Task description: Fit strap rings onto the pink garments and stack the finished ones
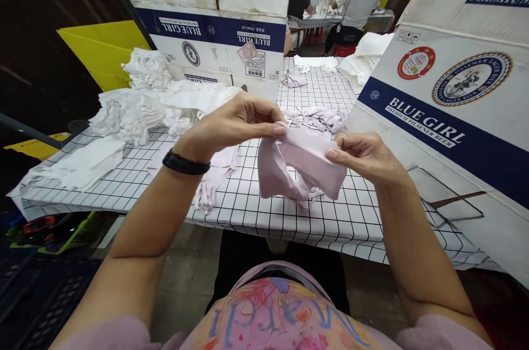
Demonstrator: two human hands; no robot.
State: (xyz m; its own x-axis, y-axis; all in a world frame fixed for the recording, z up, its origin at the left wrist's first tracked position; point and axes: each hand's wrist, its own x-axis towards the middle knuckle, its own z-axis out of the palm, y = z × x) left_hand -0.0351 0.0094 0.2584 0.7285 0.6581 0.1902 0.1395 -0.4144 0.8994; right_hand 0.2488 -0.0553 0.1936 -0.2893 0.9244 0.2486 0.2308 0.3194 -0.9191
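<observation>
I hold a pale pink cloth piece (303,165) up over the checked tablecloth (256,206). My left hand (235,121), with a black band on its wrist, pinches the cloth's upper left edge. My right hand (361,154) pinches its right edge. Both hands have their fingers closed on the fabric. Loose threads or straps hang from the bottom of the cloth. A flat stack of similar pink pieces (215,173) lies on the table under my left wrist.
A pile of pink pieces (318,117) lies behind the hands. White cloth heaps (140,102) sit at the left. Large Blue Girl beer cartons stand at the back (215,36) and at the right (454,107). Two people sit at a far table (330,16).
</observation>
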